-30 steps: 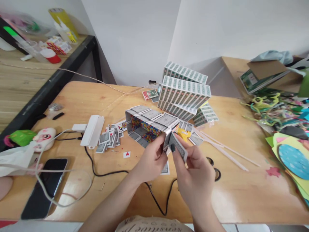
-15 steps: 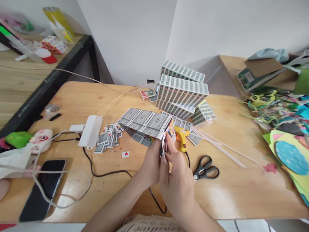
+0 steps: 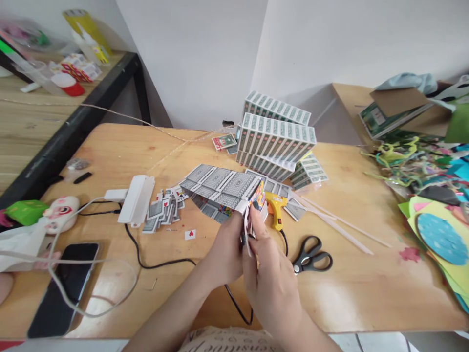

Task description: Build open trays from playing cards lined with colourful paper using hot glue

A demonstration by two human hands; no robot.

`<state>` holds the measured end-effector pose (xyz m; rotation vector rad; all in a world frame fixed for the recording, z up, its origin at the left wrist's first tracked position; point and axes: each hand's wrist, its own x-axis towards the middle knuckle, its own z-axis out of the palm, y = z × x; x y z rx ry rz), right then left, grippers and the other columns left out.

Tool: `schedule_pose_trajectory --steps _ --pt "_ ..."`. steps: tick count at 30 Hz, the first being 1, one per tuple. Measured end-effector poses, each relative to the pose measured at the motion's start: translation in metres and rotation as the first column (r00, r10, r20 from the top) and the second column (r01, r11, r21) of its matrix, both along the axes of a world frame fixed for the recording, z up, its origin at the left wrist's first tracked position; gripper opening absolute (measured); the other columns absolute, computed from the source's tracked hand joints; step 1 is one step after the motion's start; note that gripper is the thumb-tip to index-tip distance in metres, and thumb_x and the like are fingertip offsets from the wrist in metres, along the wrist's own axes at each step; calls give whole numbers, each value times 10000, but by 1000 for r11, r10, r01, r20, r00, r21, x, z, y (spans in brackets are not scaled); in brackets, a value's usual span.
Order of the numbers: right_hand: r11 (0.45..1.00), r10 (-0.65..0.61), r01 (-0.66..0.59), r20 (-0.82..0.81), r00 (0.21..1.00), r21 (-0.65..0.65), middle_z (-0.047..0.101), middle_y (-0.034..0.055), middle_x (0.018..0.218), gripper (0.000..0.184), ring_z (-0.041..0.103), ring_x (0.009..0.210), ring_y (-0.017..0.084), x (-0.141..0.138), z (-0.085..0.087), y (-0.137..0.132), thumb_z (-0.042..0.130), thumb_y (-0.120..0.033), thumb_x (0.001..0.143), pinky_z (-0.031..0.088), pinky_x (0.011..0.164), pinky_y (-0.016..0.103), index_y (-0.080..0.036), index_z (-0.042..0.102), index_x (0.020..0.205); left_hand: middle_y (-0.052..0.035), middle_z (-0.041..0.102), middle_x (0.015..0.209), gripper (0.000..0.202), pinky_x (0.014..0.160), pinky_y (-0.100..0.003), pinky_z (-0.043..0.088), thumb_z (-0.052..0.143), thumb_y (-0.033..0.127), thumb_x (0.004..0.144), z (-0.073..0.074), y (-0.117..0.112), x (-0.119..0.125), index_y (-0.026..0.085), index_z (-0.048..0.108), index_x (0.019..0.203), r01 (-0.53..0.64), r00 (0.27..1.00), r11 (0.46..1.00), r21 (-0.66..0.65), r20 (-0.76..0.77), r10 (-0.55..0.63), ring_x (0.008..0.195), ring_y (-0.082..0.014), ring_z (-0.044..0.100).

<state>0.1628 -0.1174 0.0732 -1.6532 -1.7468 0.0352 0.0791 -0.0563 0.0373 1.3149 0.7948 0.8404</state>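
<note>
Card structure (image 3: pixel 222 186), reaching ahead and leftward from both hands, its near corner between them; made of cards, it should be light, springy across its panels, slick-faced and easily creased, so the joined corner looks a safer hold than the thin far end; the left hand (image 3: pixel 227 252) is clamped on that near corner; the right hand (image 3: pixel 273 266) is pinched on a thin card (image 3: pixel 247 230), seen almost edge-on; whether the structure rests on the table (image 3: pixel 355 298) cannot be told.

For moving, left of the left hand sit a white box (image 3: pixel 136 200) and the loose cards (image 3: pixel 161 212), near the structure's far end; straight beyond the hands, the stacked boxes (image 3: pixel 276 139) bound forward travel; a glue gun (image 3: pixel 277 212) lies just beyond the right hand, scissors (image 3: pixel 303 259) to its right; the table's front edge runs beneath the forearms; more room seems available rightward, past the scissors.
</note>
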Motion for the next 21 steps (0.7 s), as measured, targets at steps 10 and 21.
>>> schedule_pose_trajectory --steps 10,21 --pt "995 -61 93 -537 841 32 709 51 1015 138 679 928 164 19 -8 14 520 -94 848 567 778 304 -227 532 881 -77 646 1092 278 887 -307 465 578 284 854 6 14 -13 189 592 1115 136 915 976 -172 398 -58 1023 -200 602" --pt "984 -157 170 -730 665 -57 538 142 1326 42 513 1228 249 20 -16 16 533 -184 856 461 976 483 -199 525 817 -66 712 949 315 929 -362 452 557 410 854 -5 13 0 174 666 1031 47 949 971 -235 314 30 1026 -234 615"
